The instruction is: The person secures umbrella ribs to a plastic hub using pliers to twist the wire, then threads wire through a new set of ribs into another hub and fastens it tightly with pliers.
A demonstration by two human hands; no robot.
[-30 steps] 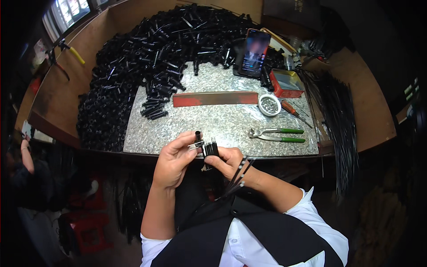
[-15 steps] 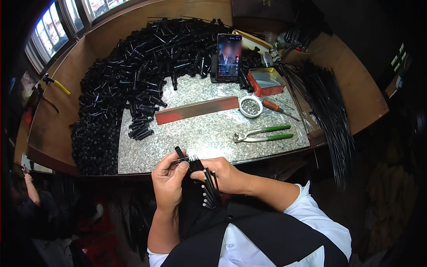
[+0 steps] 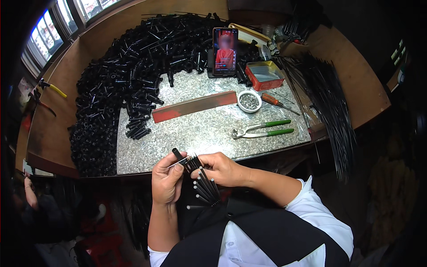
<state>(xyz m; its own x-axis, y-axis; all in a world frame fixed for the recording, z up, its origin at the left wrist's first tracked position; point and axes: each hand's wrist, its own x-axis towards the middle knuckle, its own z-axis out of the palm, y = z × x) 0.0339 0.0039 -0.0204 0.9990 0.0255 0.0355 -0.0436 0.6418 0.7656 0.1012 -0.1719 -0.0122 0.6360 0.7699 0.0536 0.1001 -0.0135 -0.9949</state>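
Note:
My left hand [image 3: 166, 181] pinches a short black tube [image 3: 176, 154] between thumb and fingers, just past the table's front edge. A thin, bright metal strip or wire [image 3: 179, 162] lies across it beside the thumb. My right hand [image 3: 226, 170] is closed round a bunch of thin black rods [image 3: 206, 186] with pale ends, which look like umbrella ribs. They fan out below the hand over my lap. Their narrow upper ends meet the lower part of the tube, where my fingers hide how they join.
Black tubular parts [image 3: 111, 89] heap up at left and back. On the speckled tabletop [image 3: 187, 129] lie a long bar [image 3: 195, 106], green-handled pincers [image 3: 262, 129], a screwdriver [image 3: 278, 103], a white bowl [image 3: 249, 102], a red tin [image 3: 265, 76] and a phone [image 3: 225, 52]. Black rods [image 3: 331, 107] overhang at right.
The black rods have spread wider and swung leftward below my right hand. The tube has moved slightly left in my left hand. The phone's picture has changed.

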